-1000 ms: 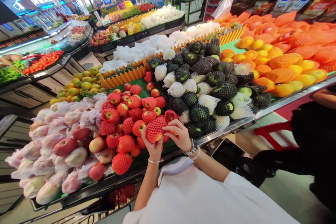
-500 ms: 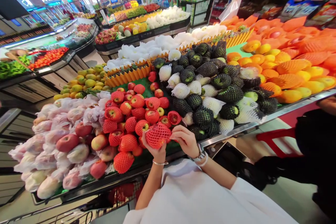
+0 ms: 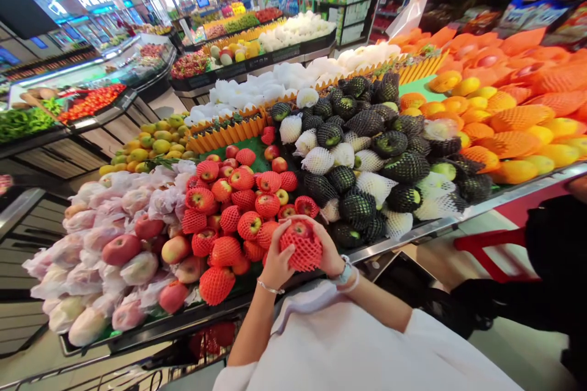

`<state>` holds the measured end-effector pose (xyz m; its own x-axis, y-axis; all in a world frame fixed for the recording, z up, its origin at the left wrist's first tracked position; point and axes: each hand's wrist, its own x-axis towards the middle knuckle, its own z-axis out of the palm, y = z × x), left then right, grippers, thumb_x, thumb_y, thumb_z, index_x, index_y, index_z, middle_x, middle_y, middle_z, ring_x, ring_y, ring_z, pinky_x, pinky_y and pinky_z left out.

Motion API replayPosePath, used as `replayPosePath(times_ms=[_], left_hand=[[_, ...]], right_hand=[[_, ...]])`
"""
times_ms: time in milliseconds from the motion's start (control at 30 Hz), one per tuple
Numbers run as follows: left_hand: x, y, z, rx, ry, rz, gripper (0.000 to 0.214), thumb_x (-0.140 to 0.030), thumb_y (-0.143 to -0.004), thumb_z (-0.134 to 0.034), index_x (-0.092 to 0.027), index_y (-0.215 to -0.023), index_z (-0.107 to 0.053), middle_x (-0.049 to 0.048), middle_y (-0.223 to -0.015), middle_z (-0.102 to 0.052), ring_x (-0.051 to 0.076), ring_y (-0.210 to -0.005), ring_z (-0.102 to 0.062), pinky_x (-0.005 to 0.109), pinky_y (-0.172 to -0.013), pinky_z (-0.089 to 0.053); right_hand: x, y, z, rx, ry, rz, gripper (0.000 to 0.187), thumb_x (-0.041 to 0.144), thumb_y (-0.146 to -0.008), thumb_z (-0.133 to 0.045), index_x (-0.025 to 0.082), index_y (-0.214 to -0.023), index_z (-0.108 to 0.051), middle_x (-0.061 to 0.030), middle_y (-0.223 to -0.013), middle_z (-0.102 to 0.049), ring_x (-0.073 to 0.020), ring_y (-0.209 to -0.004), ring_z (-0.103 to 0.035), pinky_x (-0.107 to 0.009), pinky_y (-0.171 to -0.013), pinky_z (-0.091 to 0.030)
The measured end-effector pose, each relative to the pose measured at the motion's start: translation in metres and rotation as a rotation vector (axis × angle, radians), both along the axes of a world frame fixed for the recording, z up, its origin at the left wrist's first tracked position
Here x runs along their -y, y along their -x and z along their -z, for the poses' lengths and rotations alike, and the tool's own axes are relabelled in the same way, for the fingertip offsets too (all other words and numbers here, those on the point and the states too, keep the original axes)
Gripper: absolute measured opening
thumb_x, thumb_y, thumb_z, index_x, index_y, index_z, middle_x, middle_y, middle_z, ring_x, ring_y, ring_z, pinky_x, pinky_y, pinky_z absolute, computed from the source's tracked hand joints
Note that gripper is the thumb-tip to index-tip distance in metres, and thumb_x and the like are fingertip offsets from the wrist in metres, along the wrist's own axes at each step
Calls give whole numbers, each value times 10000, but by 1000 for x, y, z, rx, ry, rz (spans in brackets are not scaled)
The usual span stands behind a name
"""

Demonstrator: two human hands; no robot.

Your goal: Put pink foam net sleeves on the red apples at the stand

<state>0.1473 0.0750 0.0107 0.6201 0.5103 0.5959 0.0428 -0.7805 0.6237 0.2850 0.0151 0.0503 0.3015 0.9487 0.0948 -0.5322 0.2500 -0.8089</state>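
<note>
An apple in a red foam net (image 3: 301, 247) is held between my two hands, in front of the fruit stand's near edge. My left hand (image 3: 277, 259) wraps its left side, thumb across the net. On the far right side of the fruit curves my right hand (image 3: 329, 252), its fingers partly hidden behind it. Just beyond lies a pile of netted red apples (image 3: 242, 200). To its right are green fruits in black and white foam nets (image 3: 355, 203). Apples in pale wrapping (image 3: 98, 256) fill the left end.
Yellow mangoes (image 3: 518, 140) in orange nets lie at the right, behind the metal rail (image 3: 486, 203). A person in dark clothes (image 3: 550, 269) stands close on my right, by a red frame (image 3: 493, 250). A wire cart (image 3: 132, 372) stands below the stand at lower left.
The netted apple has moved slightly right and turned, so its red top now shows. My right hand has gone from pinching at its edge to cupping its side.
</note>
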Motion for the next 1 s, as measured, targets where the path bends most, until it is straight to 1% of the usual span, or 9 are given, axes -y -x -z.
replayPosePath(times_ms=[100, 167, 333, 500, 600, 700, 833, 933, 1000], left_hand=[[2, -2, -23, -162, -128, 99, 838, -452, -837, -634, -304, -1506, -151, 148, -1567, -146, 368, -1449, -38, 630, -1132, -66], [4, -4, -27, -127, 44, 87, 947, -629, -801, -590, -273, -1528, -98, 148, -1584, -67, 374, -1435, 86, 644, -1115, 49], [9, -19, -19, 314, 660, -160, 617, -517, -982, -231, -292, -1532, -64, 82, -1572, -186, 213, -1435, -204, 439, -1180, -201], [27, -36, -33, 155, 560, -248, 475, -381, -919, -521, -193, -1356, -510, 118, -1430, -459, 250, -1337, -413, 419, -1155, -284], [33, -38, -39, 128, 479, -291, 430, -319, -892, -561, -172, -1296, -564, 124, -1364, -528, 249, -1281, -477, 414, -1121, -339], [30, -40, -32, 181, 575, -309, 413, -320, -862, -602, -183, -1252, -602, 111, -1301, -583, 249, -1229, -525, 406, -1097, -366], [27, -50, -9, 548, 981, -327, 373, -446, -800, -647, -177, -1055, -689, 103, -1177, -653, 260, -1137, -583, 393, -1036, -420], [31, -59, 0, 761, 1359, -297, 506, -570, -738, -649, -164, -1036, -692, 116, -1164, -655, 277, -1129, -588, 397, -1012, -443], [33, -60, -1, 768, 1432, -253, 567, -598, -733, -649, -170, -1104, -671, 122, -1236, -618, 276, -1192, -549, 390, -1044, -418]], right_hand=[[-3, 3, 11, -250, 168, 60, 480, 601, -864, -461, 193, -970, -693, -73, -1055, -707, -241, -1022, -647, -422, -1005, -447], [-7, 0, 20, -401, 254, 4, 537, 633, -848, -444, 173, -957, -700, -87, -994, -722, -251, -958, -669, -442, -959, -476], [-12, 2, 31, -255, 214, 165, 472, 595, -853, -464, 200, -974, -692, -77, -1010, -718, -263, -977, -660, -457, -936, -484], [-1, 12, 33, 185, 76, 274, 376, 478, -909, -431, 250, -1048, -696, -40, -1186, -665, -235, -1158, -574, -427, -1098, -357], [2, 6, 31, 320, 17, 239, 393, 461, -938, -387, 266, -1112, -680, -28, -1305, -599, -227, -1261, -506, -436, -1153, -284], [0, -5, 27, 438, 84, 151, 461, 490, -956, -339, 254, -1233, -622, -50, -1354, -561, -233, -1297, -480, -466, -1156, -280], [-3, -10, 23, 718, 182, 94, 613, 559, -940, -344, 190, -1421, -439, -105, -1467, -426, -258, -1381, -371, -495, -1166, -247], [-2, -7, 18, 862, 110, 230, 656, 528, -953, -331, 159, -1494, -288, -108, -1534, -303, -254, -1432, -265, -503, -1178, -208], [0, -5, 14, 930, 56, 270, 602, 478, -958, -361, 179, -1480, -327, -96, -1514, -350, -251, -1414, -308, -498, -1174, -227]])
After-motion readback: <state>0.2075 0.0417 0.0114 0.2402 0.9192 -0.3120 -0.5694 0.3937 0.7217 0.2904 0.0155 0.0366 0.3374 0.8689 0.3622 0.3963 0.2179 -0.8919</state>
